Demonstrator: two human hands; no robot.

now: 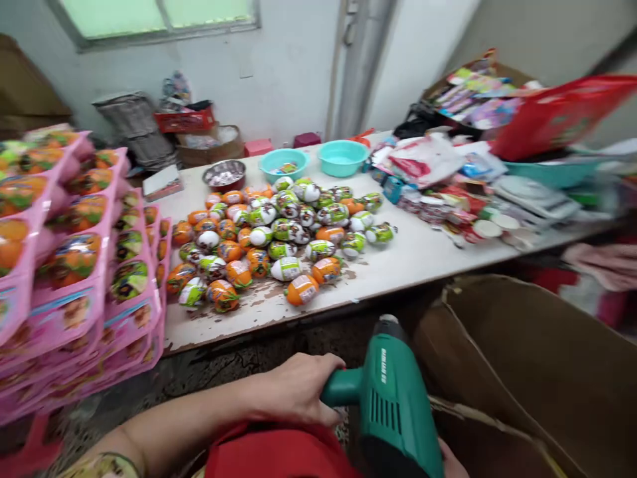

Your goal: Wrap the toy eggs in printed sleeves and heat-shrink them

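Note:
My left hand (298, 386) is wrapped round the handle of a green heat gun (395, 398), held in front of my body below the table's front edge. Its metal nozzle points away from me, toward the table. Of my right hand (452, 462), only a small part shows at the bottom, against the gun's right side near its rear; its fingers are hidden. Beyond the nozzle, a pile of plastic eggs (286, 269) in orange and green-white printed wrap lies on the white table (398, 265).
Stacked pink trays (74, 292) with wrapped eggs stand at the left. Two turquoise basins (343, 159) and a dark metal bowl (223, 176) sit at the table's back. Bags, packets and a scale (535, 197) crowd its right side. A large open cardboard box (537, 358) stands at my right.

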